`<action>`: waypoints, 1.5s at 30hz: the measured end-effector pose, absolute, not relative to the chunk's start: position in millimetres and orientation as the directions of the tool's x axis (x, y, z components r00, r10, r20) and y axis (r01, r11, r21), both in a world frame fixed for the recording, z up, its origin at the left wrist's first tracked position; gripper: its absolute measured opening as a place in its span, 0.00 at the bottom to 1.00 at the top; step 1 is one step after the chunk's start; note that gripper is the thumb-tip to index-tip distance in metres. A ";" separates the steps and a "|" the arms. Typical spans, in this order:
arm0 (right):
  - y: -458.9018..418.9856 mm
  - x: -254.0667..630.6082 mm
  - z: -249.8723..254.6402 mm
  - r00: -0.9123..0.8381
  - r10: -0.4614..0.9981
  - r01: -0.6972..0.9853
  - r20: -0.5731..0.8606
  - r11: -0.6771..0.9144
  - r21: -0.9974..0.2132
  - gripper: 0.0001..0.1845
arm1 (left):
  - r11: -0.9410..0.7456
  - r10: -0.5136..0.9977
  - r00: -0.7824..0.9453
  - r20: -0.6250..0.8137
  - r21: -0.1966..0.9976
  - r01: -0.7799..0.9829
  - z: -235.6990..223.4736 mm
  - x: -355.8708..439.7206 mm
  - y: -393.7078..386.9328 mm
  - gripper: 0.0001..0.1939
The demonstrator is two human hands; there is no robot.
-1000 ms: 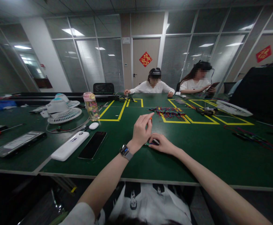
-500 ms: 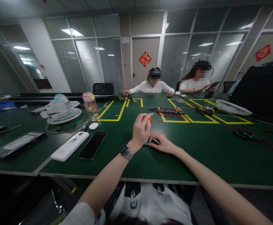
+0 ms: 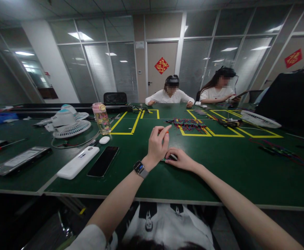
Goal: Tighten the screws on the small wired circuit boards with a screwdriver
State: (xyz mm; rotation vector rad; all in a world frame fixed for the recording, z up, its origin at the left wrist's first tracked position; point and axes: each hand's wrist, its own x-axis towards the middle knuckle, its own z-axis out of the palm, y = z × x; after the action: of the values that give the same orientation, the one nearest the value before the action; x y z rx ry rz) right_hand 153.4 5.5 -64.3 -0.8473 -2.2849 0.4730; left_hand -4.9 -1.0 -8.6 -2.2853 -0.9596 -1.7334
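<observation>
My left hand (image 3: pixel 158 143) is raised over the table with thumb and fingers pinched together. They close on an orange-handled tool (image 3: pixel 167 132), of which only a small orange piece shows; its shape is hidden. Just right of and below it, my right hand (image 3: pixel 180 159) rests on the table with curled fingers. It grips a small part with a green circuit board (image 3: pixel 163 159), mostly covered by both hands. A dark and pale patch (image 3: pixel 173 157) shows under the right fingers; what it is I cannot make out.
A phone (image 3: pixel 103 161), a white power bank (image 3: pixel 78 162) and a bottle (image 3: pixel 101 118) stand left, with fans (image 3: pixel 71 126) and a hard drive (image 3: pixel 20 160) beyond. Bundled wired boards (image 3: pixel 189 125) lie ahead. Two people sit across the green table (image 3: pixel 232 166); a black bag (image 3: pixel 289 100) stands right.
Less of the orange piece shows between my left fingers, which have shifted slightly. My right hand stays in place. Across the table, one person's hand has drawn inward.
</observation>
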 end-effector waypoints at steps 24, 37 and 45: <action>2.6 154.5 -62.6 -0.549 0.723 0.488 0.418 0.684 -0.542 0.08 | -0.801 0.434 0.179 0.883 0.287 0.525 -8.8 -3.6 2.8 0.17; 4.2 155.7 -64.8 -0.551 0.709 0.480 0.440 0.700 -0.528 0.07 | -0.809 0.419 0.193 0.887 0.269 0.522 -7.8 -4.4 -1.2 0.18; 3.6 155.6 -62.9 -0.592 0.671 0.458 0.445 0.736 -0.499 0.03 | -0.761 0.427 0.117 0.897 0.287 0.582 -8.9 -2.3 2.7 0.14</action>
State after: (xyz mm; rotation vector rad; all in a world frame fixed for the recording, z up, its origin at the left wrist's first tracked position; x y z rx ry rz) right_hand 155.6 3.6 -62.9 -0.8481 -2.3073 0.4444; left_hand -2.3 2.7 -8.9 -2.2428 -1.0207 -1.7222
